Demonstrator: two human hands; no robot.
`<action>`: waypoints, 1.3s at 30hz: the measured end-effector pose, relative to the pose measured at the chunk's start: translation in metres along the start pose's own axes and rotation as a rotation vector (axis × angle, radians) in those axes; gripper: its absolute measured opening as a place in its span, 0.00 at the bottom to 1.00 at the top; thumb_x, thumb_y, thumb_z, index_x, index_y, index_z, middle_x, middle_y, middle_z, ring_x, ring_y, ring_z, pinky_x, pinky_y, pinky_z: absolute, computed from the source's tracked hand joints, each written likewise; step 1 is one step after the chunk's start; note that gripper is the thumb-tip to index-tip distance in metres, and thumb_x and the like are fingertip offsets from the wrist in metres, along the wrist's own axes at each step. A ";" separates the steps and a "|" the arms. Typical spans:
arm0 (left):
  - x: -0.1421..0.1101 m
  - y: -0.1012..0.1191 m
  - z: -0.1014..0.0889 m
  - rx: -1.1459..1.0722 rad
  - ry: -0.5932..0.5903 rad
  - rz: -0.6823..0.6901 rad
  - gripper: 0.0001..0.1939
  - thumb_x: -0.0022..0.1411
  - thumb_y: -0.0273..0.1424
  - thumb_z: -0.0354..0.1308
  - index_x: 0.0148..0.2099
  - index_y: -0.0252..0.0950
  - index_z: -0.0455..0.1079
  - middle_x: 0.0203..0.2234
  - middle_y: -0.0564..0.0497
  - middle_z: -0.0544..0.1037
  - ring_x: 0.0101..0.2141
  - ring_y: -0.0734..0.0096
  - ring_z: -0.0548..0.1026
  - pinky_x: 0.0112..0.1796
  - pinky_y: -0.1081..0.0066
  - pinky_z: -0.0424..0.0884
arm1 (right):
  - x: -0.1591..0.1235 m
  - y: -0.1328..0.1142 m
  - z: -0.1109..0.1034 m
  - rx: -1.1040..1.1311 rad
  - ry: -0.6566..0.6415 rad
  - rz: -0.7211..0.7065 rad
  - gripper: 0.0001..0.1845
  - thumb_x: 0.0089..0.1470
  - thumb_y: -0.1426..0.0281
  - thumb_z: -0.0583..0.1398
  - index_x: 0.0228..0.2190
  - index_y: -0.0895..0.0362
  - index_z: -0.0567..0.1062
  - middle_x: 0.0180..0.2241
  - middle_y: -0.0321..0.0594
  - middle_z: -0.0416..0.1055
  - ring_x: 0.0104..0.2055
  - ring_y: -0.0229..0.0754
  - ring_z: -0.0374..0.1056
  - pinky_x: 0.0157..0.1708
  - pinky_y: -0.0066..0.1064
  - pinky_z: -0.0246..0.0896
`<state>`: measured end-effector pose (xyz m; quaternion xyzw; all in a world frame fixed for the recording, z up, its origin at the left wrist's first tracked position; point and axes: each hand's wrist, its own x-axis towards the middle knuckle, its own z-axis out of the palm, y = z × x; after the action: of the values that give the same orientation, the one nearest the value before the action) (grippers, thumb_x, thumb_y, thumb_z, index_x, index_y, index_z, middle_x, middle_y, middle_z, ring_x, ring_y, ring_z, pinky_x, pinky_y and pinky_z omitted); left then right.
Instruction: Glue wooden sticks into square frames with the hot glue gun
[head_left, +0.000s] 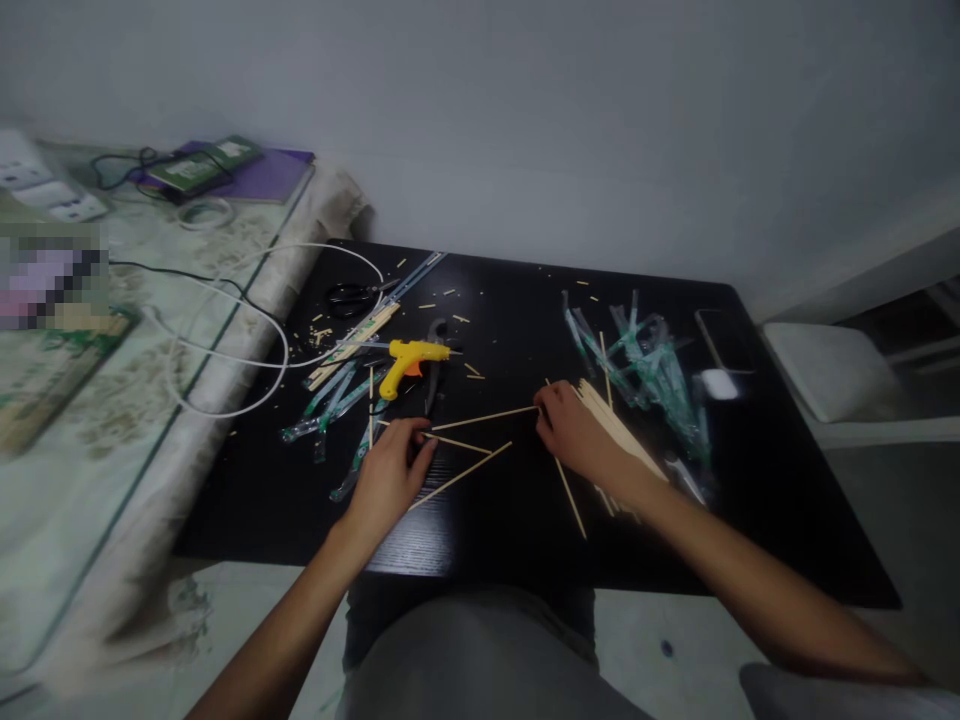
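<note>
My left hand (390,475) rests on the black table (510,520), its fingers pinched on the near ends of thin wooden sticks (469,447) that fan out to the right. My right hand (574,430) is closed on the far end of one long stick (484,418) by a pile of wooden sticks (615,425) that lies under and beside my wrist. A yellow glue gun (411,360) lies just beyond my left hand, with dark pliers (435,365) next to it.
Green plastic wrappers (652,375) are heaped at the right, more wrappers (334,395) and sticks at the left. Black scissors (349,295) lie at the back left. A phone (724,345) sits far right. White cable (247,345) loops onto a cloth-covered surface (112,400) at the left.
</note>
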<state>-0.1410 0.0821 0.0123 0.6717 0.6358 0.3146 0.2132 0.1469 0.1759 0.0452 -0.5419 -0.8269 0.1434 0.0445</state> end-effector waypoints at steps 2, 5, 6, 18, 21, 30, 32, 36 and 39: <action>0.009 -0.002 0.003 0.041 0.000 -0.014 0.08 0.73 0.36 0.57 0.49 0.39 0.72 0.37 0.49 0.76 0.36 0.63 0.77 0.38 0.64 0.73 | -0.016 0.001 0.007 0.075 0.085 0.028 0.08 0.64 0.75 0.56 0.45 0.58 0.72 0.46 0.49 0.70 0.39 0.45 0.70 0.42 0.37 0.66; 0.016 -0.001 0.005 0.076 -0.019 -0.007 0.08 0.73 0.35 0.55 0.42 0.39 0.73 0.36 0.49 0.76 0.36 0.62 0.76 0.37 0.65 0.72 | -0.046 0.001 0.019 0.191 0.191 0.073 0.07 0.63 0.74 0.56 0.43 0.56 0.70 0.41 0.45 0.72 0.37 0.45 0.71 0.39 0.36 0.69; 0.017 0.000 0.004 0.078 -0.025 0.004 0.09 0.73 0.35 0.54 0.41 0.39 0.72 0.35 0.49 0.76 0.35 0.62 0.76 0.37 0.65 0.71 | -0.057 0.001 0.024 0.224 0.225 0.089 0.07 0.63 0.74 0.56 0.43 0.55 0.70 0.40 0.44 0.73 0.37 0.45 0.72 0.38 0.36 0.69; 0.085 0.075 -0.039 0.048 0.000 0.294 0.05 0.73 0.33 0.60 0.42 0.38 0.73 0.35 0.52 0.77 0.35 0.69 0.74 0.40 0.69 0.69 | -0.118 -0.014 0.069 0.402 0.451 0.101 0.09 0.66 0.75 0.55 0.45 0.53 0.73 0.52 0.49 0.72 0.55 0.51 0.71 0.55 0.49 0.71; 0.108 0.108 -0.032 0.054 -0.019 0.461 0.03 0.73 0.31 0.60 0.44 0.37 0.73 0.34 0.54 0.76 0.33 0.72 0.72 0.38 0.72 0.68 | -0.117 -0.013 0.075 0.412 0.476 0.095 0.09 0.66 0.75 0.55 0.44 0.54 0.74 0.51 0.49 0.72 0.55 0.51 0.71 0.55 0.50 0.71; 0.155 0.171 0.018 0.046 -0.144 0.652 0.04 0.73 0.28 0.57 0.42 0.36 0.72 0.33 0.54 0.75 0.33 0.72 0.72 0.38 0.72 0.65 | -0.112 -0.013 0.077 0.445 0.514 0.108 0.11 0.63 0.79 0.56 0.42 0.55 0.76 0.50 0.50 0.72 0.54 0.51 0.71 0.54 0.50 0.72; 0.158 0.177 0.026 0.025 -0.190 0.631 0.05 0.73 0.28 0.56 0.43 0.36 0.72 0.33 0.53 0.76 0.33 0.72 0.72 0.38 0.72 0.64 | -0.112 -0.013 0.077 0.452 0.517 0.108 0.11 0.62 0.79 0.56 0.41 0.55 0.76 0.51 0.50 0.72 0.55 0.51 0.71 0.54 0.50 0.72; 0.159 0.181 0.037 -0.010 -0.255 0.596 0.06 0.74 0.30 0.54 0.44 0.36 0.71 0.31 0.54 0.77 0.30 0.73 0.73 0.35 0.72 0.62 | -0.112 -0.013 0.078 0.458 0.518 0.107 0.11 0.60 0.80 0.57 0.39 0.55 0.76 0.50 0.51 0.72 0.54 0.52 0.71 0.53 0.49 0.73; 0.153 0.182 0.041 -0.057 -0.317 0.569 0.07 0.76 0.31 0.51 0.46 0.37 0.70 0.32 0.55 0.79 0.30 0.74 0.75 0.34 0.74 0.63 | -0.112 -0.012 0.077 0.453 0.517 0.104 0.11 0.60 0.80 0.56 0.39 0.55 0.76 0.50 0.51 0.73 0.54 0.51 0.71 0.54 0.49 0.73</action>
<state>0.0171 0.2201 0.1310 0.8568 0.3724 0.2708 0.2319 0.1642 0.0550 -0.0158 -0.5782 -0.7066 0.1833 0.3644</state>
